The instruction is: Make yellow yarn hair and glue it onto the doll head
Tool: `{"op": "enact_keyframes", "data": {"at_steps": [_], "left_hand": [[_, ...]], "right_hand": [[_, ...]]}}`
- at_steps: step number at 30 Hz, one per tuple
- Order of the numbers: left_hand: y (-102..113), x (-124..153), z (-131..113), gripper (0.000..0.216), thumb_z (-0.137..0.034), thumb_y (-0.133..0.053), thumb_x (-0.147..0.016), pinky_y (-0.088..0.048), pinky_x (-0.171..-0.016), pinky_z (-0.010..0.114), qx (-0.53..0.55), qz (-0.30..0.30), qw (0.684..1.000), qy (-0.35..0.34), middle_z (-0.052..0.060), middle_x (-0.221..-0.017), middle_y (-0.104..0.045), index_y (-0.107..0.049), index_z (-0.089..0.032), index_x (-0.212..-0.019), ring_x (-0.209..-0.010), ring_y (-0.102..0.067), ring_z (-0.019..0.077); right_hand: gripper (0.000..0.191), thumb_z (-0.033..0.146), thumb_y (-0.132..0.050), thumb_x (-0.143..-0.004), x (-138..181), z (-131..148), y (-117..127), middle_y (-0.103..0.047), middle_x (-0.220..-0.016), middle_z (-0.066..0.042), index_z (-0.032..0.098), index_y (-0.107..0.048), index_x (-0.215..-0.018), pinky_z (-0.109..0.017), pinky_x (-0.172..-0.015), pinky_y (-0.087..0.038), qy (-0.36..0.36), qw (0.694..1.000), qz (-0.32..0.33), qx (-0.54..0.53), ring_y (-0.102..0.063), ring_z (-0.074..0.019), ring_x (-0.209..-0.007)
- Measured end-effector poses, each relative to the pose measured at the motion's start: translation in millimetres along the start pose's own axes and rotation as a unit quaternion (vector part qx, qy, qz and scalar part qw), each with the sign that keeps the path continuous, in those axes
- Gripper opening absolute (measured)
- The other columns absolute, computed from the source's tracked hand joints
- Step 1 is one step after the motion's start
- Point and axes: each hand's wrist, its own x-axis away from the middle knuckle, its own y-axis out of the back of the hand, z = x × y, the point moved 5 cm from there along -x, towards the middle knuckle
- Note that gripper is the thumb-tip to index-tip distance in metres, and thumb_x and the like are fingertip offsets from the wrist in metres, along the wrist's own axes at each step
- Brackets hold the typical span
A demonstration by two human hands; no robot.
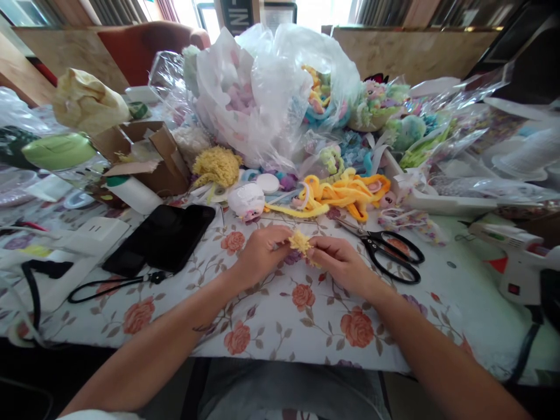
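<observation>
Between my two hands, above the flowered tablecloth (280,318), is a small piece of fluffy pale-yellow yarn (300,241). My left hand (265,251) pinches its left side with thumb and fingers. On the other side, my right hand (339,259) is closed on its right edge. Black-handled scissors (394,251) lie just right of my right hand. Beyond the hands are a bundle of orange-yellow plush cord (345,192) and a small white round doll head (246,201). A ball of fuzzy mustard yarn (216,165) sits farther back on the left.
Two black phones (160,239) and a white power strip (72,256) lie on the left. A glue gun (510,254) stands at the right edge. Large plastic bags (271,87) of plush material, an open cardboard box (149,154) and a white tray (446,204) crowd the back.
</observation>
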Motion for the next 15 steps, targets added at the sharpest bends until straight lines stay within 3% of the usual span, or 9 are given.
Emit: {"op": "enact_keyframes", "data": {"at_steps": [4,8,10,15], "left_hand": [[-0.6,2.2,14.6,0.032,-0.027,-0.057,-0.081,-0.051,-0.077,0.030,0.172,0.001,0.972,0.161,0.007,-0.105,-0.067,-0.062,-0.020,-0.112,-0.094,-0.062,0.0196],[-6.1,4.1,14.9,0.039,-0.034,-0.056,-0.083,-0.053,-0.071,0.029,0.324,0.051,0.917,0.227,0.008,-0.104,-0.063,-0.055,-0.020,-0.119,-0.085,-0.063,0.0169],[-9.4,5.1,12.8,0.041,-0.033,-0.066,-0.076,-0.052,-0.067,0.027,0.333,0.079,0.911,0.229,0.005,-0.095,-0.063,-0.056,-0.020,-0.114,-0.075,-0.062,0.0136],[-13.0,8.0,14.2,0.023,-0.024,-0.077,-0.064,-0.050,-0.061,0.025,0.343,0.055,0.913,0.215,0.000,-0.071,-0.061,-0.061,-0.015,-0.078,-0.063,-0.058,0.0111]], "right_hand": [[0.025,0.028,-0.044,-0.089,-0.1,-1.5,-0.1,-0.038,-0.060,0.005,0.019,-0.042,-0.066,-0.023,-0.053,-0.027,0.006,0.996,-0.030,0.079,-0.036,-0.0095,-0.057],[0.024,0.025,-0.043,-0.088,0.2,-0.7,-1.0,-0.038,-0.059,0.005,0.019,-0.040,-0.065,-0.023,-0.052,-0.026,0.013,0.991,-0.040,0.128,-0.035,-0.0095,-0.055],[0.023,0.026,-0.042,-0.088,0.2,0.2,-1.6,-0.039,-0.059,0.004,0.019,-0.042,-0.066,-0.023,-0.052,-0.026,0.013,0.990,-0.037,0.135,-0.036,-0.0096,-0.055],[0.025,0.027,-0.043,-0.087,-0.3,1.3,-2.2,-0.037,-0.057,0.005,0.019,-0.043,-0.064,-0.023,-0.051,-0.026,0.003,0.994,-0.036,0.106,-0.034,-0.0095,-0.054]]}}
